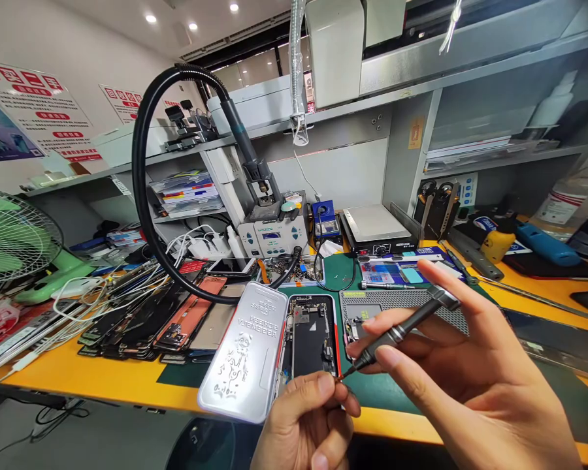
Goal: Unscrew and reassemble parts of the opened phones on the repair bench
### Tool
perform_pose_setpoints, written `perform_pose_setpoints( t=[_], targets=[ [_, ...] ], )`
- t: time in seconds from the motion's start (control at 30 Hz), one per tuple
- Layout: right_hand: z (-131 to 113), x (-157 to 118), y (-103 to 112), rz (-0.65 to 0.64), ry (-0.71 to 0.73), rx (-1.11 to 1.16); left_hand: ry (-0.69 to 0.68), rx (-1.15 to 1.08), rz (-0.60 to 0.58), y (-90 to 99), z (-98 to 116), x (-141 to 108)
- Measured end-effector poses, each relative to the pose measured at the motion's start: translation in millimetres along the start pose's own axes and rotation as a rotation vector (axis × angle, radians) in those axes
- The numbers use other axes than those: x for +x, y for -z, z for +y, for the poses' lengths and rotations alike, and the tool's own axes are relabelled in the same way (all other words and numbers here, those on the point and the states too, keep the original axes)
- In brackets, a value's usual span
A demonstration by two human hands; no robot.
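My right hand [490, 372] grips a dark, slim screwdriver [396, 331], its index fingertip near the back end and its thumb along the shaft. The tip slants down to the left, reaching the fingertips of my left hand [308, 418]. The left thumb and index finger are pinched together there; a tiny reddish bit shows at the tip, too small to make out. Just behind the left hand lies an opened phone [316, 339] with its inside parts exposed. Against its left side leans a silvery embossed lid [242, 352].
Stacked phone parts [176, 320] lie left of the lid. A perforated metal plate [421, 303] sits behind my right hand. Farther back stand a grey rework station [274, 228] with a thick black hose [140, 163] and a flat heating plate [376, 225]. A green fan [14, 241] is far left.
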State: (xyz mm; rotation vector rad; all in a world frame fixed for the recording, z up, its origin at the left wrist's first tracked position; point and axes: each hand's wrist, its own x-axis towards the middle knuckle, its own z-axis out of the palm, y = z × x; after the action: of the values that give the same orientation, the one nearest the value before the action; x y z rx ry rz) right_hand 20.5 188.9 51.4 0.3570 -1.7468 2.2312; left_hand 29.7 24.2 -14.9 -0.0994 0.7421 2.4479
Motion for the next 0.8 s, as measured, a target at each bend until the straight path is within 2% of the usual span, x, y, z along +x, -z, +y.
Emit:
perform_pose_setpoints(
  t=[0.67, 0.8],
  targets=[
    [-0.6, -1.0, 1.7, -0.023, 0.034, 0.007, -0.006, 0.085, 0.008, 1.1, 0.5, 1.6],
    [-1.4, 7.4, 9.7, -0.017, 0.073, -0.020, -0.042, 0.144, -0.001, 0.4, -2.0, -7.1]
  ],
)
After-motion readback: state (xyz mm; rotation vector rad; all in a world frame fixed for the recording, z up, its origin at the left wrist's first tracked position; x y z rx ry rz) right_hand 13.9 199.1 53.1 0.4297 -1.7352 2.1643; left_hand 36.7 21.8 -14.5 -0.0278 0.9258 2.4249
